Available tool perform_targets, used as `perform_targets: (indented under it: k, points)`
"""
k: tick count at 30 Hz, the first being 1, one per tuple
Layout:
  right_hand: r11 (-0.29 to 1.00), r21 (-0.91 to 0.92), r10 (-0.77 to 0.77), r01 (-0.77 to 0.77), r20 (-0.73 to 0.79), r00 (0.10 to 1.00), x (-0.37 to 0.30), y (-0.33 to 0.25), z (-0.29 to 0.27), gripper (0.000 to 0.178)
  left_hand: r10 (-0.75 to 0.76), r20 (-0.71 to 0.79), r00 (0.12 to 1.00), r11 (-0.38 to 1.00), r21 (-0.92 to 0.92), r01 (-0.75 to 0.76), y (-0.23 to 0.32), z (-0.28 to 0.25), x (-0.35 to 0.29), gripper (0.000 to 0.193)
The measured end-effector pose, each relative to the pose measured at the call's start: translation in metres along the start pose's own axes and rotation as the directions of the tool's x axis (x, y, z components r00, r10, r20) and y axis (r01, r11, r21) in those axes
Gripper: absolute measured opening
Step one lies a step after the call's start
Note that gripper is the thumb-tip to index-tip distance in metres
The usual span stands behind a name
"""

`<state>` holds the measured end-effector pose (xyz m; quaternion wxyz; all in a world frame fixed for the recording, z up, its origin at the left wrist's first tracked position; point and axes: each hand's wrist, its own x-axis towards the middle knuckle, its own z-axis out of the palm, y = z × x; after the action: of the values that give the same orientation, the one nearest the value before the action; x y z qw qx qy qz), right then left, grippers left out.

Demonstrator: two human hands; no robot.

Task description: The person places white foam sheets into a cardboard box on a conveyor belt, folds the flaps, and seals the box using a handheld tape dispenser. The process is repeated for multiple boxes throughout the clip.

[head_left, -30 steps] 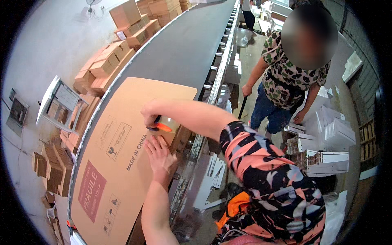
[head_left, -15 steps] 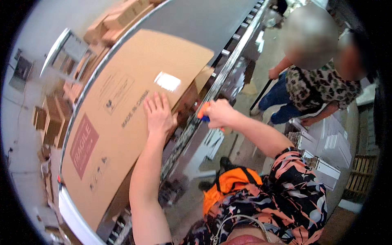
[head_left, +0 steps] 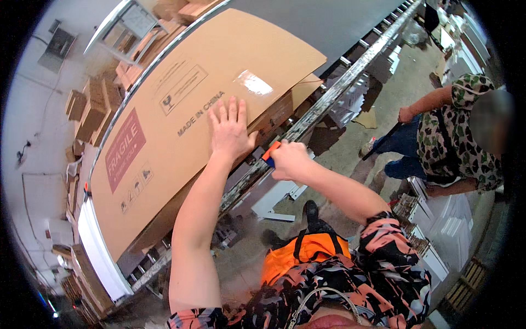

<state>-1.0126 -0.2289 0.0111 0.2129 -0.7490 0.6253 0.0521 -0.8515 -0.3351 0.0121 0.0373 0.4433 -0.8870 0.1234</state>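
Carton (head_left: pixel 170 159), brown and broad, lies at the left of the scene on the conveyor (head_left: pixel 361 24), whose smooth grey surface runs off to the far right. Dark print, a red label and a shiny patch of clear tape (head_left: pixel 254 83) mark its top, and a flap (head_left: pixel 308 89) juts from its far right side. The hands are apart: the left hand (head_left: pixel 230 131) lies spread on the carton near its right edge, fingertips at the dark print, while the right hand (head_left: pixel 293 160) is closed around an orange-and-blue tool (head_left: pixel 270 153) by the worn metal rail (head_left: pixel 350 90); whether the tool touches the rail I cannot tell. Short rollers (head_left: pixel 345 61) show between belt and rail at the far right, and a white strip (head_left: pixel 101 252) borders the near left end. Beyond the conveyor's left side, brown boxes (head_left: pixel 94 109) stand stacked before a pale wall (head_left: pixel 38 120), with a white frame (head_left: pixel 123 33) farther off. On the right, the grey floor (head_left: pixel 339 159) carries white panels (head_left: pixel 446 230) and a wooden pallet (head_left: pixel 466 288). A co-worker (head_left: pixel 457 134) in a patterned shirt stands there, holding a dark rod (head_left: pixel 383 140).
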Motion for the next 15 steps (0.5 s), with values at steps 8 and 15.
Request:
perform_targets:
  k: [8, 15]
  points:
    - [0.975, 0.183, 0.071, 0.125, -0.794, 0.604, -0.097, -0.021, -0.065, 0.049, -0.209, 0.326, 0.922, 0.973, -0.026, 0.229, -0.052, -0.05, -0.075, 0.124]
    - [0.795, 0.6, 0.445, 0.09, -0.677, 0.586, -0.179, -0.072, 0.02, 0.065, 0.215, 0.173, 0.961, 0.975, 0.018, -0.221, -0.219, -0.04, -0.264, 0.089]
